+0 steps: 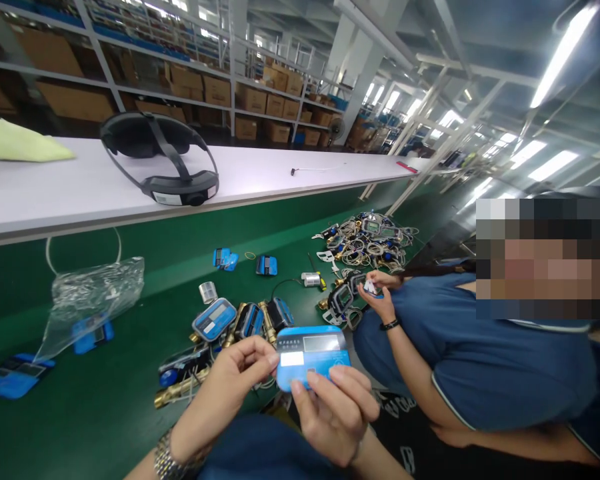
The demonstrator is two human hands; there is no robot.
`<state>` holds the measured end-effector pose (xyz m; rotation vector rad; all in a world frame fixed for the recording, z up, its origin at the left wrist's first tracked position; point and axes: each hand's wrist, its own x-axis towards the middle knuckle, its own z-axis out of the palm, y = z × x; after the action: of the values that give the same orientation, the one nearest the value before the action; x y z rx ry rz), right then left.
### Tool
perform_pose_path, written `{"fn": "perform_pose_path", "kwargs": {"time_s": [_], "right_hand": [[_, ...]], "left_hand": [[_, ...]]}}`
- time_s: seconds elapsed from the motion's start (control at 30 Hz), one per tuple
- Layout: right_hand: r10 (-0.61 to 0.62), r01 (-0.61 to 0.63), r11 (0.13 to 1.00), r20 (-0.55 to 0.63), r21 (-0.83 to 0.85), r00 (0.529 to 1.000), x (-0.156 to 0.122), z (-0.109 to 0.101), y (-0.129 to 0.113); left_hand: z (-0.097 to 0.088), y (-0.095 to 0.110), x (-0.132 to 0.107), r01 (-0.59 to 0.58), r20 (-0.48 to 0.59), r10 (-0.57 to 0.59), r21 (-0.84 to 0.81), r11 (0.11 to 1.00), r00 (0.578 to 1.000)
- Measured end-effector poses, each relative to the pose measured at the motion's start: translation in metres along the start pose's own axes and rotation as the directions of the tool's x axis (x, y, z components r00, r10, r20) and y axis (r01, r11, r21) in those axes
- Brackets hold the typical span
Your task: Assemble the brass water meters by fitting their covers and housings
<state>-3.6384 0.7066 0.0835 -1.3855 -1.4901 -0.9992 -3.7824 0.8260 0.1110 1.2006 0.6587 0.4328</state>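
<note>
A blue meter faceplate with a grey window and a small white label is raised in front of me. My right hand is closed on its lower edge, thumb and fingers gripping it. At the plate's left edge, my left hand pinches with thumb and index finger; a watch is on that wrist. Behind my hands lie brass water meters with blue faces, among them one meter lying face up and another tilted. A dark meter body with a brass pipe rests by my left forearm.
A label roll and another roll stand on the green table. Loose blue plates, a plastic bag and a heap of cabled meters lie around. A headset sits on the shelf. A co-worker works at right.
</note>
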Motion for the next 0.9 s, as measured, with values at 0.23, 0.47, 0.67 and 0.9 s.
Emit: {"fn": "perform_pose_path", "kwargs": {"time_s": [0.23,0.47,0.67,0.9], "right_hand": [[-0.145,0.151,0.988,0.133,-0.037,0.98,0.013,-0.009,0.013],[0.312,-0.363,0.908,0.243,0.207,0.919,0.025,-0.009,0.035],[0.531,-0.937,-0.041,0.802,0.347,0.274,0.041,-0.011,0.024],[0.584,-0.941,-0.12,0.789,0.317,0.192,0.046,-0.006,0.008]], "left_hand": [[-0.003,-0.004,-0.007,-0.091,-0.044,0.096,0.098,0.991,0.994],[-0.006,0.007,-0.015,-0.129,-0.161,0.15,0.134,0.982,0.975],[-0.007,0.016,-0.013,-0.111,-0.197,0.146,0.181,0.977,0.969],[-0.006,0.012,-0.014,-0.095,-0.219,0.131,0.166,0.982,0.967]]}}
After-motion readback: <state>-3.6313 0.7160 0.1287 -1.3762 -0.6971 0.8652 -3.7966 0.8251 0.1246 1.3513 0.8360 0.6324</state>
